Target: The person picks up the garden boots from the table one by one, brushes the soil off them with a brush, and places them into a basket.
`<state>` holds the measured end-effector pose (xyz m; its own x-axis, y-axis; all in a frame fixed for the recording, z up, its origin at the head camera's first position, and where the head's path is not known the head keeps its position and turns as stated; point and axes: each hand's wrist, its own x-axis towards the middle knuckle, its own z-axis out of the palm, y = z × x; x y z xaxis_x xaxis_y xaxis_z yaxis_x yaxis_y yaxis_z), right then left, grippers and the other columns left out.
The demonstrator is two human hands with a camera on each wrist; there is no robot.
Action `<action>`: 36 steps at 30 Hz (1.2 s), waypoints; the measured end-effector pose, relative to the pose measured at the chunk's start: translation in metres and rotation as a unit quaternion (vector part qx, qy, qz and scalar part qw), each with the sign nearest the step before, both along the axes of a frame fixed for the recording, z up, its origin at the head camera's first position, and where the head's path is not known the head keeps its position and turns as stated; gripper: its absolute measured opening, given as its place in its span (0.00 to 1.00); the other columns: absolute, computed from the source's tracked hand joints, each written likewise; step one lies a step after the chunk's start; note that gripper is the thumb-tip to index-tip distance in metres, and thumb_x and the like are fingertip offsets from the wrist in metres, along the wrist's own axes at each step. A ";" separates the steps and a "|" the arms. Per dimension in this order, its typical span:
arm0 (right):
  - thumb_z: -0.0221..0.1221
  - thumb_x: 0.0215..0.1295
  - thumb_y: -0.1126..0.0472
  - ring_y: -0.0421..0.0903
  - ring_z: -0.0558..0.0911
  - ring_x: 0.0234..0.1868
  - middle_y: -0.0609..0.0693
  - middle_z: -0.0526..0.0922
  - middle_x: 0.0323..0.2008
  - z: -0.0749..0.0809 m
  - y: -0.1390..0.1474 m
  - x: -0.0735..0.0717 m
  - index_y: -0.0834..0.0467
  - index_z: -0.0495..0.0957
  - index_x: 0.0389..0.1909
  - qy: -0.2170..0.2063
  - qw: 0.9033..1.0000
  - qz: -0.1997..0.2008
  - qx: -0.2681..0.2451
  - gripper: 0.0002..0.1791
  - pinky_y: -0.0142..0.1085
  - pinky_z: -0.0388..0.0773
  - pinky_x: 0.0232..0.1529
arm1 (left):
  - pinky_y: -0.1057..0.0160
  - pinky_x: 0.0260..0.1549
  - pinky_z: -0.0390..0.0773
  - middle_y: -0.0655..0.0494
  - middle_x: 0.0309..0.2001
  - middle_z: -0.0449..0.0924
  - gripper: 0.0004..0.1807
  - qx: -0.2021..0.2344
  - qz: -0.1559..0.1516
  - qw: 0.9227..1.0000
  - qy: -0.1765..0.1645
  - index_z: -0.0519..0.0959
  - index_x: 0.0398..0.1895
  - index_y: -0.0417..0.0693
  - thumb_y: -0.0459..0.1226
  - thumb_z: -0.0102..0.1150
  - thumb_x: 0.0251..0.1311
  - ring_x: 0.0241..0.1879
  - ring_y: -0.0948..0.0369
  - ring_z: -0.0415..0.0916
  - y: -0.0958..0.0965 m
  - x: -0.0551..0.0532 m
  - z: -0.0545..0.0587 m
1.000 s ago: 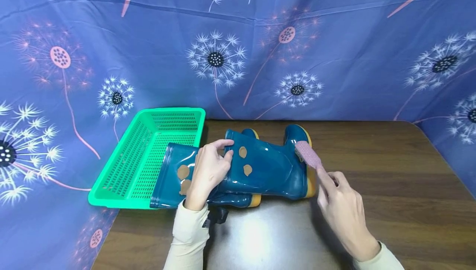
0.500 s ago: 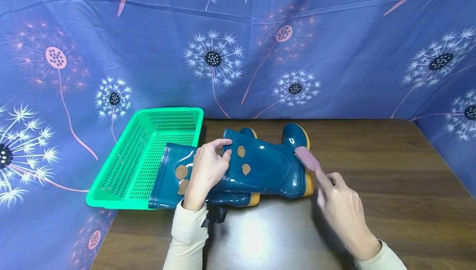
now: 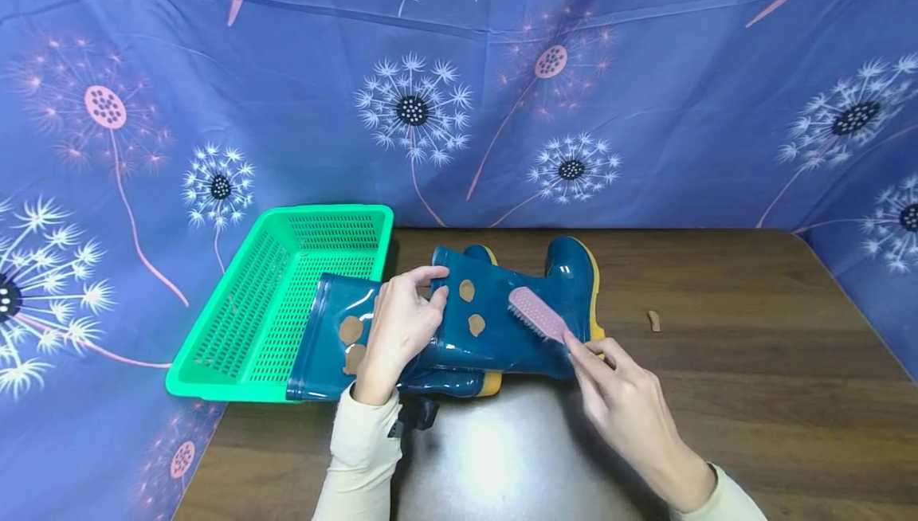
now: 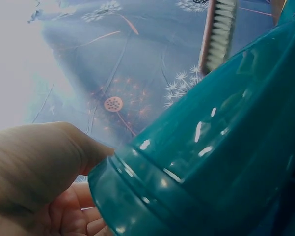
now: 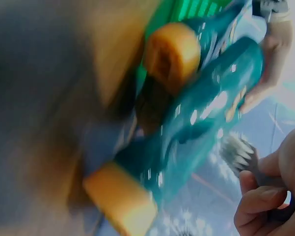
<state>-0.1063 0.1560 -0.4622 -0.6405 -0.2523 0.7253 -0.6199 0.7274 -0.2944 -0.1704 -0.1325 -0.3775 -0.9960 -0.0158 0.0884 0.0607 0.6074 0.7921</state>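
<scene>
A teal rain boot (image 3: 516, 318) with a yellow sole lies on its side, and two brown patches (image 3: 476, 325) mark its shaft. My left hand (image 3: 405, 318) grips the rim of its opening between thumb and fingers, as the left wrist view also shows. In my right hand (image 3: 627, 401) is a pink brush (image 3: 539, 315) with pale bristles facing down, held by the handle over the shaft. Whether the bristles touch the boot, I cannot tell. Beneath lies a second teal boot (image 3: 310, 358), also with brown patches, partly hidden by my left hand and the upper boot.
A green perforated basket (image 3: 208, 374) stands at the left, the lower boot's shaft overlapping its near right corner. On the wooden table (image 3: 753, 393), right of the boots, lies a small brown piece (image 3: 654, 320). A blue dandelion-print cloth (image 3: 645, 107) hangs behind.
The brush in my right hand has moved left from the boot's ankle to over its shaft. A small brown piece now shows on the table at the right. My left hand keeps its grip.
</scene>
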 end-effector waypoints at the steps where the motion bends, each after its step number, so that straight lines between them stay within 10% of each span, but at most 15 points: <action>1: 0.48 0.85 0.46 0.36 0.71 0.21 0.52 0.85 0.35 0.000 -0.005 0.001 0.64 0.89 0.55 -0.005 1.000 0.010 -0.006 0.28 0.21 0.66 0.19 | 0.66 0.14 0.62 0.54 0.15 0.71 0.17 0.001 0.001 1.000 -0.001 0.85 0.63 0.52 0.37 0.61 0.75 0.12 0.56 0.67 0.000 0.000 0.000; 8: 0.46 0.85 0.45 0.32 0.71 0.25 0.48 0.86 0.37 -0.002 -0.024 0.007 0.61 0.87 0.60 -0.050 0.997 0.047 -0.028 0.29 0.17 0.65 0.22 | 0.66 0.14 0.61 0.55 0.14 0.69 0.17 0.010 -0.003 1.000 -0.005 0.85 0.64 0.53 0.38 0.61 0.76 0.12 0.56 0.67 -0.001 0.001 0.000; 32: 0.39 0.85 0.42 0.28 0.61 0.21 0.47 0.83 0.34 0.013 -0.032 0.016 0.57 0.88 0.59 -0.045 0.999 -0.018 0.020 0.33 0.19 0.57 0.18 | 0.66 0.14 0.62 0.55 0.14 0.69 0.17 0.008 -0.011 1.000 -0.001 0.85 0.64 0.51 0.37 0.61 0.76 0.12 0.57 0.67 -0.001 0.000 0.000; 36: 0.62 0.78 0.55 0.27 0.60 0.21 0.46 0.82 0.33 0.014 -0.034 0.017 0.57 0.88 0.60 -0.065 0.997 -0.020 0.025 0.17 0.19 0.56 0.18 | 0.66 0.14 0.62 0.56 0.14 0.69 0.17 0.005 -0.010 1.000 0.001 0.85 0.64 0.51 0.37 0.61 0.76 0.12 0.57 0.67 -0.001 0.000 -0.001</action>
